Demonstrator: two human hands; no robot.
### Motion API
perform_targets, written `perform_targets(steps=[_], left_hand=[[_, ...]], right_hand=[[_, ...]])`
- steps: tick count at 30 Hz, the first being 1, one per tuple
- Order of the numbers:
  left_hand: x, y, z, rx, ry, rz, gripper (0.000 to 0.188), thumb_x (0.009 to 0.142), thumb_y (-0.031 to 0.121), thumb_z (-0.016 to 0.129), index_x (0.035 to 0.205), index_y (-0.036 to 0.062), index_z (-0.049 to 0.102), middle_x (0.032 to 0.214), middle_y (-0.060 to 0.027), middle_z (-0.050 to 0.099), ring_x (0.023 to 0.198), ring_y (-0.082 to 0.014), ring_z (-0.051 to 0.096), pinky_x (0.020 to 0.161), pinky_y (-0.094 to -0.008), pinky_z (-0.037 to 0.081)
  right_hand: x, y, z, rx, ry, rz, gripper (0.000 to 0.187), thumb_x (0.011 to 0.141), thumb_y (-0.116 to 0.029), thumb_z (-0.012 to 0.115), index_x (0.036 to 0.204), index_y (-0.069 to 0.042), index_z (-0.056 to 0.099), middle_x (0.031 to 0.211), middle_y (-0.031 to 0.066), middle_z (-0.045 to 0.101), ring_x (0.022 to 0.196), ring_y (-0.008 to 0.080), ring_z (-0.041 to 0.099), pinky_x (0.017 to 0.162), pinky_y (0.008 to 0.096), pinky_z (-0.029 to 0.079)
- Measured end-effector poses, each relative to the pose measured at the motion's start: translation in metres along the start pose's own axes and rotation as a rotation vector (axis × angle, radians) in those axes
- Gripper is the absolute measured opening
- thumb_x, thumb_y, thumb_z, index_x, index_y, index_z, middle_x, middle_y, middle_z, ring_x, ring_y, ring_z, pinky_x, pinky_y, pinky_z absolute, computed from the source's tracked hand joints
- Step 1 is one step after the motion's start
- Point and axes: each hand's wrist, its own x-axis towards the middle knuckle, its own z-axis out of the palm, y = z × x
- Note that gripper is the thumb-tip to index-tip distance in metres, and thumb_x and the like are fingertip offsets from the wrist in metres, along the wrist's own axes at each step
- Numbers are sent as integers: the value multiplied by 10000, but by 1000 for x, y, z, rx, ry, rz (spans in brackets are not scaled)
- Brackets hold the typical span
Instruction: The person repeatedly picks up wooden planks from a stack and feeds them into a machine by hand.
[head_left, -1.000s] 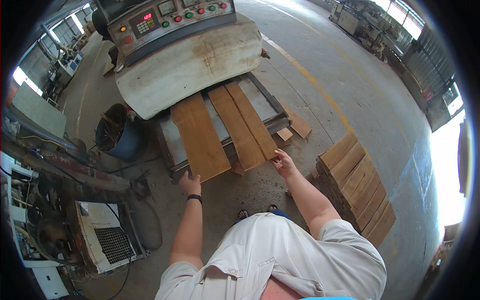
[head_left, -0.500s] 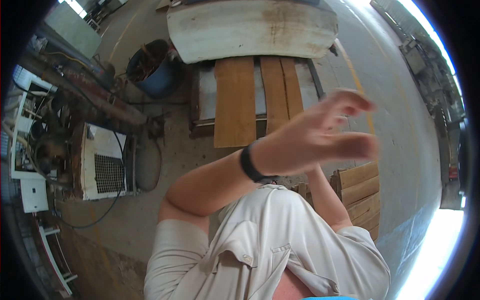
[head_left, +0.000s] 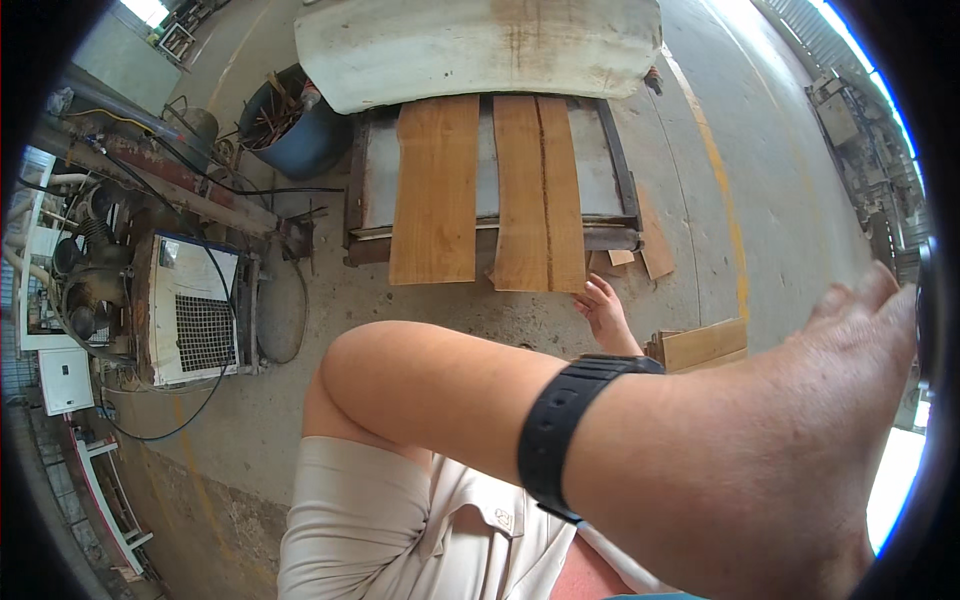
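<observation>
My left forearm, with a black watch (head_left: 560,430) on its wrist, stretches across to the right, close up. My left hand (head_left: 800,400) is large at the right rim; its fingers bend out of sight there, so whether they hold anything is hidden. Farther off, my right hand (head_left: 604,308) has its fingers loosely apart, holding nothing. Its fingertips are next to the near right corner of a wooden board (head_left: 520,190) with a dark lengthwise split. I cannot tell if they touch it. A second, wider board (head_left: 435,190) lies to the left of it.
Both boards lie on a low metal-framed bed (head_left: 622,180) below a stained white panel (head_left: 480,50). A blue bin (head_left: 310,145) of scraps stands far left, and machinery with a metal grille (head_left: 208,330) at left. Stacked wood pieces (head_left: 705,345) are near my right hand.
My left hand has swept right and closer, to the rim. My right hand, hidden behind it before, now shows by the split board. The view has shifted slightly.
</observation>
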Motion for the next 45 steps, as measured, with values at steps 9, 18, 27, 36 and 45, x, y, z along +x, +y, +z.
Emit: perform_targets(steps=[9, 18, 27, 36, 45], left_hand=[[15, -27, -68, -46, 83, 21, 920, 814, 628, 670, 1467, 43, 392, 1437, -160, 482, 1365, -295, 427, 1154, -445, 280], [-108, -171, -248, 1284, 263, -225, 851, 714, 284, 878, 1400, 38, 440, 1418, -181, 452, 1321, -360, 446, 1109, -458, 367], [-220, -267, -297, 1562, -34, -964, 982, 689, 184, 869, 1518, 117, 346, 1513, -201, 333, 1411, -422, 320, 1149, -464, 364], [-195, -272, -310, 1551, -66, -997, 912, 716, 205, 851, 1508, 151, 401, 1537, -175, 317, 1381, -408, 359, 1153, -439, 370], [-148, -284, -352, 1578, -105, -998, 911, 727, 287, 848, 1507, 152, 397, 1535, -159, 340, 1364, -422, 393, 1125, -450, 408]], right_hand=[[50, 25, -30, -969, 631, -465, 676, 856, -227, 776, 1434, -102, 449, 1126, 91, 617, 992, 227, 636, 825, 323, 543], [-34, -51, 65, -1557, 10, -865, 866, 716, -270, 843, 1470, -161, 432, 1538, 125, 349, 1443, 344, 286, 1178, 490, 243], [0, -52, 83, -1867, -273, -771, 755, 752, -317, 800, 1423, -148, 496, 1545, 159, 361, 1443, 355, 309, 1190, 479, 250], [40, -73, 91, -1885, -375, -837, 723, 719, -287, 815, 1377, -127, 559, 1539, 189, 358, 1424, 404, 321, 1172, 490, 302], [87, -113, 124, -1853, -463, -817, 697, 673, -229, 832, 1326, -122, 613, 1519, 176, 391, 1415, 396, 333, 1166, 445, 324]])
